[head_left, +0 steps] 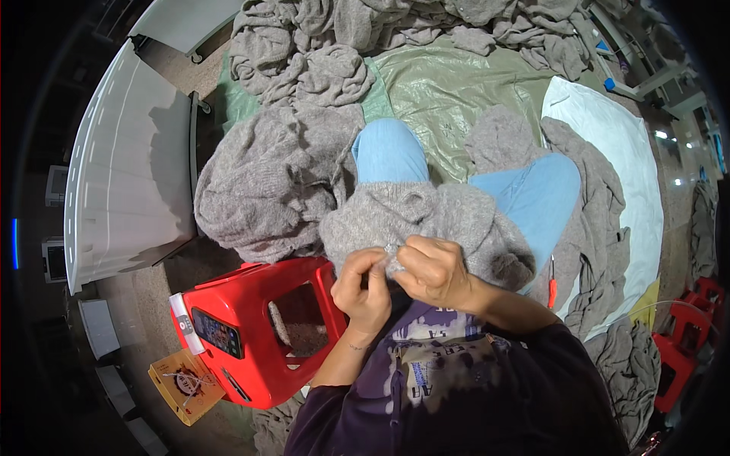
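Gray knit sweater [464,216] spread over the lap of a seated person, seen from above through a wide, rounded lens. The person's two bare hands meet at its near edge, close to the body. The left hand [362,292] is drawn in, its thumb and forefinger nearly together at a small pale bit [393,262] between the hands. The right hand [433,270] is curled, its fingers bunched tightly on the other side of that same bit. It is too small to tell whether it is part of the knit or a separate piece.

The person wears light blue trousers [391,152], with both knees showing past the sweater, and a dark purple top [487,384] with a pale print.

Just left of the lap stands a red plastic stool [285,384]. A smartphone [217,333] lies on it, with a narrow white object [187,324] beside the phone and a yellow box [182,387] at the stool's outer side. Beyond the stool is a white table [129,167] on casters.

A large gray knit heap [251,182] rests beside the left knee, and more gray knitwear [331,76] is piled ahead, around a green tarp [449,95]. On the right, a white sheet [645,190] lies partly under more knit pieces, near an orange-handled tool [553,293].
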`<state>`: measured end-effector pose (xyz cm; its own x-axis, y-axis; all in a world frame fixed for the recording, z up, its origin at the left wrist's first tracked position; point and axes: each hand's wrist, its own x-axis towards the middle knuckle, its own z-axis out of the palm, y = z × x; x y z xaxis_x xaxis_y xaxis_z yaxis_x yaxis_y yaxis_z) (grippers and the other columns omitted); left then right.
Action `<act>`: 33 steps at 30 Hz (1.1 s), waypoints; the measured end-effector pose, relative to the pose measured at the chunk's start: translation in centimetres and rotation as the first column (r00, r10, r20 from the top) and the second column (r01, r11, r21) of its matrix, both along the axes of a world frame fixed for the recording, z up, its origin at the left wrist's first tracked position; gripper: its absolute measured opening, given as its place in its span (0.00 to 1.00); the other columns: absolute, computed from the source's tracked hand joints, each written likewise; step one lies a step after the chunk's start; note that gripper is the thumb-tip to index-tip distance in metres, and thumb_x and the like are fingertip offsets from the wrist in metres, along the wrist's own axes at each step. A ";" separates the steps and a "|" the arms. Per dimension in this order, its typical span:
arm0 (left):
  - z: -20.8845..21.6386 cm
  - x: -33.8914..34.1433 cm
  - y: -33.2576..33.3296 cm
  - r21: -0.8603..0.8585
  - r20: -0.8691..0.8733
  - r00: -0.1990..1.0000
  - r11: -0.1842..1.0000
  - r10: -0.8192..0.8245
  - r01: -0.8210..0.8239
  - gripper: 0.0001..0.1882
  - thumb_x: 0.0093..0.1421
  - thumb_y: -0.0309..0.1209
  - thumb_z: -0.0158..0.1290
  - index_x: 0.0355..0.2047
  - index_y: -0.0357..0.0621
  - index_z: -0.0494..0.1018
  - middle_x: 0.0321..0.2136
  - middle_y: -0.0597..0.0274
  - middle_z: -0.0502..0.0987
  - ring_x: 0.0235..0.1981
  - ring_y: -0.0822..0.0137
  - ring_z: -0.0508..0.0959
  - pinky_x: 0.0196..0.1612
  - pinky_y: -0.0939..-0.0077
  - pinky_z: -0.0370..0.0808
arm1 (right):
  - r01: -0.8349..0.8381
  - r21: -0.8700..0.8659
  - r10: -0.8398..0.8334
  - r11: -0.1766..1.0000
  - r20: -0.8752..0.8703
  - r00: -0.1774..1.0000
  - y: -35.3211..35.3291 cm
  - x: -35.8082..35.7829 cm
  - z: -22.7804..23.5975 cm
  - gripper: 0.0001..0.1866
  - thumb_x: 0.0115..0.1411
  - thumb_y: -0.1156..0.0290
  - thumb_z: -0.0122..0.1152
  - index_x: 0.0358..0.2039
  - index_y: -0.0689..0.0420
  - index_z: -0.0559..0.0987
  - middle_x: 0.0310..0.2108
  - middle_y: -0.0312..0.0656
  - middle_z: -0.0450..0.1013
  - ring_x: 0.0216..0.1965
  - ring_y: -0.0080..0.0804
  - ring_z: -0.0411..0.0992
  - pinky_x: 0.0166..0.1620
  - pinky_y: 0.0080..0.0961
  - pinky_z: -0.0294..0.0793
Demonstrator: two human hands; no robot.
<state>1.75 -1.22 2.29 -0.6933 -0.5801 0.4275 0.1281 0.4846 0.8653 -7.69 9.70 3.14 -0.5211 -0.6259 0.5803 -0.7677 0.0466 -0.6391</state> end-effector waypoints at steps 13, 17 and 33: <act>-0.3 -0.7 -3.0 -0.031 -0.043 0.972 0.973 -0.231 0.230 0.06 0.52 0.13 0.54 0.29 0.34 0.72 0.26 0.55 0.77 0.24 0.69 0.74 0.27 0.81 0.70 | -0.244 0.072 0.204 0.967 0.352 0.914 0.2 -1.9 0.8 0.05 0.42 0.81 0.56 0.21 0.63 0.69 0.17 0.46 0.64 0.16 0.43 0.67 0.22 0.33 0.67; 0.0 -0.4 -0.7 -0.148 -0.064 0.995 0.987 -0.070 0.060 0.07 0.50 0.12 0.53 0.29 0.34 0.71 0.26 0.55 0.76 0.26 0.68 0.74 0.31 0.79 0.70 | 0.024 0.053 -0.028 0.998 0.074 0.997 -0.5 0.1 -0.1 0.09 0.44 0.78 0.58 0.16 0.59 0.66 0.17 0.44 0.64 0.16 0.40 0.68 0.20 0.32 0.67; -0.5 0.0 -3.3 0.402 0.002 0.957 0.876 -0.292 0.266 0.07 0.55 0.19 0.55 0.35 0.33 0.75 0.35 0.56 0.76 0.39 0.68 0.74 0.45 0.77 0.69 | -0.174 0.169 0.146 0.970 0.166 0.975 0.3 -0.5 0.0 0.09 0.47 0.81 0.57 0.30 0.61 0.70 0.24 0.43 0.66 0.21 0.43 0.71 0.20 0.35 0.68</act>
